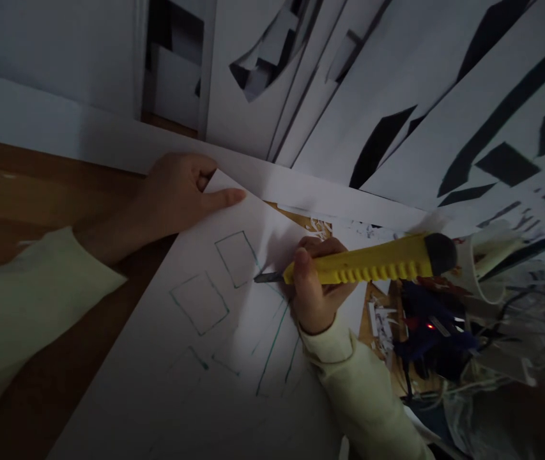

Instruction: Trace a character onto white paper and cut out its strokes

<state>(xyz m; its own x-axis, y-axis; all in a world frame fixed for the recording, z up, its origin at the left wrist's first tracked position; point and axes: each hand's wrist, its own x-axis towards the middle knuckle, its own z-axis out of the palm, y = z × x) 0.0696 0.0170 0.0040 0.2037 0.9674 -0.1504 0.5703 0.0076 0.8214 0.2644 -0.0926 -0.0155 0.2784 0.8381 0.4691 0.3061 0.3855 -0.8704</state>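
A white sheet of paper or board (133,383) lies tilted across the wooden table, with green outlines of two squares and several lines drawn on it. My left hand (181,191) grips its upper corner, thumb on top and fingers curled at the edge. In my right hand (314,287) is a yellow snap-off utility knife (368,260), its blade out and pointing left. The blade tip is at the lower right of the upper square; whether it has entered the sheet I cannot tell. My right fingers are partly hidden behind the knife.
White panels with cut-out openings (253,70) stand along the back. To the right are a white cup (483,268) holding tools, paper scraps (382,326), a dark blue object with a red light (437,326) and tangled cables. Bare wooden table (37,185) shows at left.
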